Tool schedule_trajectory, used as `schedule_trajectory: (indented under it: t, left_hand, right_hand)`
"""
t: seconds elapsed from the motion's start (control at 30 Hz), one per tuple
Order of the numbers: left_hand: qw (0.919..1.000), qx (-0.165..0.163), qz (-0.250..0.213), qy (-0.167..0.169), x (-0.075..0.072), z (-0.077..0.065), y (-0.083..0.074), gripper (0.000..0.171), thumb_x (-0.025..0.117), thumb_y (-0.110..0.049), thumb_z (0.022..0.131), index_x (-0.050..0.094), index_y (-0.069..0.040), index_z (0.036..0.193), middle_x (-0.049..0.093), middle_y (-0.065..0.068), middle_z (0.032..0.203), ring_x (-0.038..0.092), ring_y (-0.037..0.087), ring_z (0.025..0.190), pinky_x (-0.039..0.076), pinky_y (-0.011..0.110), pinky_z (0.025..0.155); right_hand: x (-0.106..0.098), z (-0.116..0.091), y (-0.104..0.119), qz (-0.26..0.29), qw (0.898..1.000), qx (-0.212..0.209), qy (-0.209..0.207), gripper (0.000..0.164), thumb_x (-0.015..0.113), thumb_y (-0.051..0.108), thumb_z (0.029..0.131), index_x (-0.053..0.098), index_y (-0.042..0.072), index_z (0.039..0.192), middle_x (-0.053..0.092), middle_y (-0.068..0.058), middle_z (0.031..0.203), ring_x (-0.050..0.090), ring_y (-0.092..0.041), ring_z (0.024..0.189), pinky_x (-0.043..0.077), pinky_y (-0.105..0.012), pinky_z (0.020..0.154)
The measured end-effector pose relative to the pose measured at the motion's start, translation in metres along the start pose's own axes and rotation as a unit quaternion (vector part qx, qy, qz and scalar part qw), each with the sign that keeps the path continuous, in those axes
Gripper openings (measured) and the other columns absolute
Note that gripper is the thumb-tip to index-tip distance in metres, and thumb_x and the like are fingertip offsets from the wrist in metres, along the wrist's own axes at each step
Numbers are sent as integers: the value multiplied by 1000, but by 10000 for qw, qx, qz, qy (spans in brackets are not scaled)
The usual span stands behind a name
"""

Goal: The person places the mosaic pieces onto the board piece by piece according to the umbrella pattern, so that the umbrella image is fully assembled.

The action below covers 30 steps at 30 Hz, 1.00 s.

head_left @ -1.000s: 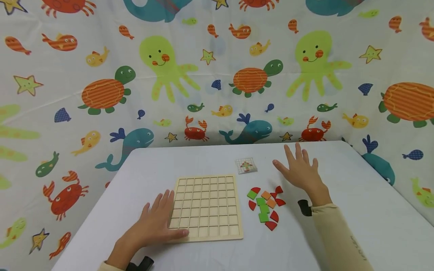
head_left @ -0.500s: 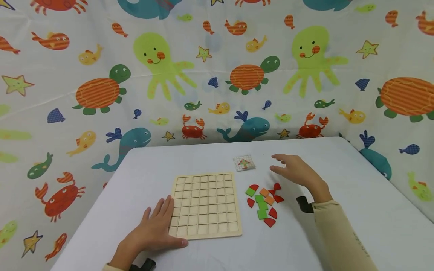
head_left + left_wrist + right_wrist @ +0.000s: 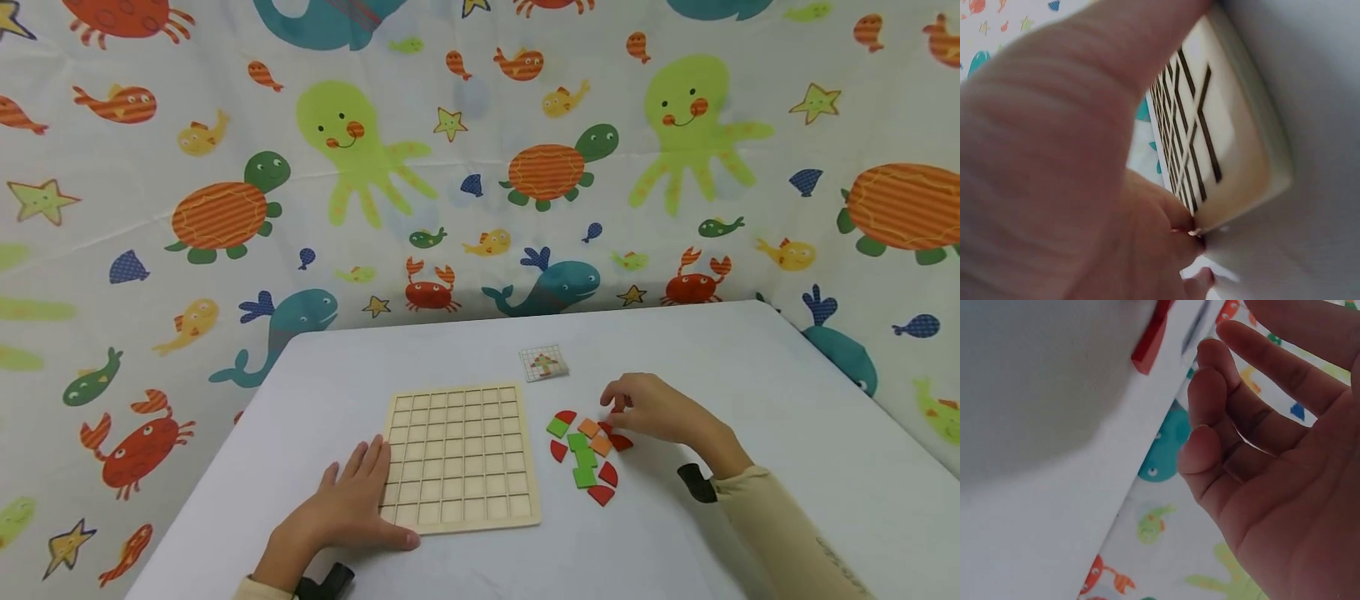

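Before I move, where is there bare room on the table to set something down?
The table is free beyond the board, left of the card, and right of the right hand. Crowded: between board and right hand, where colored pieces lie.

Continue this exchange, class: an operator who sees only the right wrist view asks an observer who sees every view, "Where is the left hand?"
Observer: The left hand is at the near left corner of the board.
Operator: I see a red piece. Are there other colours?
Observer: Yes, green pieces and orange pieces lie to the right of the board.
Operator: And where is the card from the board?
Observer: Just beyond its far right corner.
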<state>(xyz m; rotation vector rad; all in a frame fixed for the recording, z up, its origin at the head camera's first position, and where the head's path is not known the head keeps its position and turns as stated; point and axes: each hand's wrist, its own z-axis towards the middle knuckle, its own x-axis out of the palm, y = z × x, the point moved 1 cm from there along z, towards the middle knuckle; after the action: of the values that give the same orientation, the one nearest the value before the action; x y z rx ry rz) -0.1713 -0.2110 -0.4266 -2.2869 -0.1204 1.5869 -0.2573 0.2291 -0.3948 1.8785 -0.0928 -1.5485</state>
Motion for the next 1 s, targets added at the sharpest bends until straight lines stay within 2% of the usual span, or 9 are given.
schedule_trajectory:
  t: [0.1,0.2,0.37,0.67,0.83,1.0]
  left_hand:
    - [9999,13,-94,-33,4,-2,3,145,89,-71,70,17,11,165,12,30,174,9,52,159,5,79,118]
    - [9998,67,-115,-129,6,-4,5,145,89,-71,70,17,11,166,11,30,174,9,52,159,5,79,118]
    - [9995,160,-108,-261,5,-5,7,146,87,-73,71,16,10,166,11,29,175,7,51,160,2,78,119]
    - [9990,299,-208,-249,4,-7,9,144,87,-72,72,16,11,166,10,30,175,6,53,160,1,78,119]
    - [9988,308,-271,-271,4,-8,10,142,87,-70,73,17,10,166,10,30,175,6,53,160,0,78,119]
    - [9986,322,-336,-253,4,-9,8,142,87,-70,73,17,10,166,10,30,174,5,53,160,0,78,119]
  right_hand:
    - [5,3,1,-5,9998,32,173,17,81,14,96,76,6,111,62,2,82,58,-17,78,54,-31,66]
    - [10,5,3,-137,9996,-27,255,13,80,12,95,76,6,106,63,2,80,57,-15,73,53,-29,64]
    - [21,10,6,-399,9992,-36,68,6,78,5,95,72,5,97,62,1,79,56,-14,68,52,-28,61]
    - [29,8,22,-513,9969,594,-97,13,73,-1,95,62,4,90,56,-3,75,54,-18,67,48,-32,61]
    - [30,7,29,-631,9954,717,-112,13,71,-2,93,62,4,87,56,-4,73,55,-19,65,48,-32,59]
    - [31,7,26,-769,9944,727,-69,14,73,2,93,61,5,86,56,-4,73,54,-18,65,48,-32,60]
